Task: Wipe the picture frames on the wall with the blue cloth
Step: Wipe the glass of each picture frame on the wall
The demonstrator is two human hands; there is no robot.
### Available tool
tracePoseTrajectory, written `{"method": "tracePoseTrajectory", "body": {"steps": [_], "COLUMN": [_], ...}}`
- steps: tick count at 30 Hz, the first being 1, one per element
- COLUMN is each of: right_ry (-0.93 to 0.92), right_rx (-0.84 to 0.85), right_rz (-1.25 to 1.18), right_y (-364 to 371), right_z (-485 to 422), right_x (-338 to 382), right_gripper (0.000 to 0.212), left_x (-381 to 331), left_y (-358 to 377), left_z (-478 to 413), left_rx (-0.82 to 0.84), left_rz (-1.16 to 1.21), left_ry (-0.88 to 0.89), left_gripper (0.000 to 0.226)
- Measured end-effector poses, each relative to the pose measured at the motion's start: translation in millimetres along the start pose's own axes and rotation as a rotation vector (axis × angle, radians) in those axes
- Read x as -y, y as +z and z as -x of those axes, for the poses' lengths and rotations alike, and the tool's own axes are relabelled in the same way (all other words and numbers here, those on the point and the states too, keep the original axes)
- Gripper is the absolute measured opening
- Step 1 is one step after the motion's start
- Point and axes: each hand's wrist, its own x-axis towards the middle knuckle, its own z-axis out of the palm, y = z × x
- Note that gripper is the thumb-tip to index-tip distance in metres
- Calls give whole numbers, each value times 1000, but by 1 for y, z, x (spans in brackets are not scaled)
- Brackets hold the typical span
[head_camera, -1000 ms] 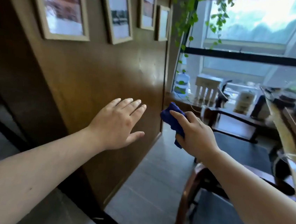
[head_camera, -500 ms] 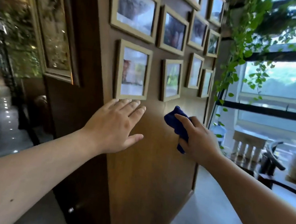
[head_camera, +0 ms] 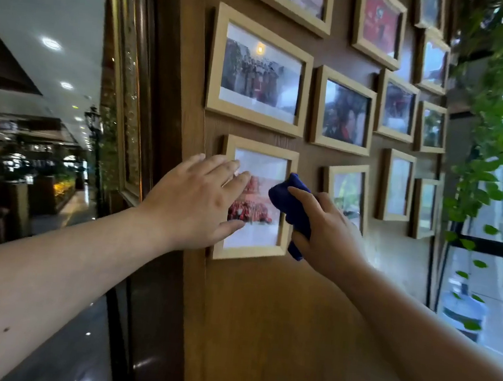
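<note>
A left hand (head_camera: 194, 203), fingers spread wide, lies flat over the lower-left picture frame (head_camera: 249, 255) on a wooden wall (head_camera: 275, 332). The right hand (head_camera: 326, 232) grips a bunched blue cloth (head_camera: 292, 204) at that frame's right edge; more frames (head_camera: 258, 70) hang above it.

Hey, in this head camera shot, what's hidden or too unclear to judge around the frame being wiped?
- Lowest-left light wooden picture frame: its left side is covered by the left hand.
- Crumpled blue cloth: partly hidden in the right hand; contact with the glass unclear.
- Top-row wooden frames: cut off by the top edge.
</note>
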Motion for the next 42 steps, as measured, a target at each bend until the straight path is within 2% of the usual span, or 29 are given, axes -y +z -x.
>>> {"method": "tracePoseTrajectory", "body": {"steps": [9,14,21,27,30,32,35,38,40,42], "right_ry": [-130,-191,-234,-123,-12,-5,-44,-177,-273,-280], "right_rx": [-91,-142,-177,-181,-208,-209,-173,-144,-130,-124], "right_rz": [-148,-198,-164,-33,-35,-44,-104,-157,-158,-142], "right_y": [74,95,99,97,97,100,103,105,107,107], "right_z": [-82,-92,-93,-87,-81,-79,-78,-76,-74,-71], "right_x": [-15,-8,-11,-46,-63,-63,-48,-22,-10,-14], "right_gripper": [69,69,58,58,55,55,57,60,58,53], "left_x": [31,45,45,46,45,44,42,40,39,38], "left_y": [47,61,62,62,61,60,58,57,56,56], "left_z": [-61,-76,-81,-83,-83,-83,-81,-79,-78,-78], "left_rx": [33,73,75,75,84,86,87,94,94,98], "left_rz": [-182,-243,-296,-289,-289,-284,-268,-262,-257,-270], "left_ry": [-42,-34,-15,-17,-16,-21,-26,-29,-31,-31], "left_gripper": [89,101,110,116,116,116,116,114,112,113]}}
